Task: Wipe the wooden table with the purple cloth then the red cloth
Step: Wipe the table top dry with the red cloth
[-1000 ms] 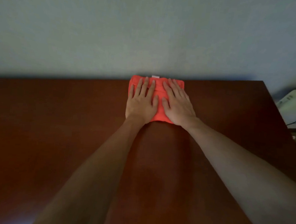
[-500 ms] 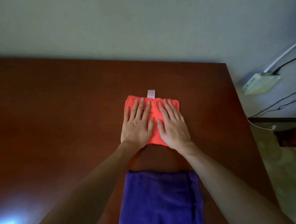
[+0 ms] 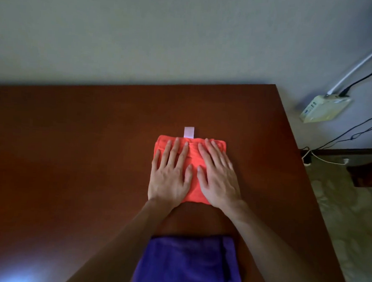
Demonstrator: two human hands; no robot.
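A folded red cloth (image 3: 193, 163) with a white tag at its far edge lies near the middle of the dark wooden table (image 3: 71, 155). My left hand (image 3: 171, 174) and my right hand (image 3: 219, 175) both press flat on it, fingers spread and pointing away from me. They cover most of the cloth. A folded purple cloth (image 3: 188, 265) lies on the table at the near edge, between my forearms, untouched.
The table's far edge meets a pale wall. Its right edge drops to a patterned floor. On the right, past the table's far corner, are a white box-shaped device (image 3: 323, 109) with cables and a dark wooden piece (image 3: 368, 167).
Both hands have slid the red cloth from the table's far edge back toward me. The view has tilted down, bringing the purple cloth into sight.
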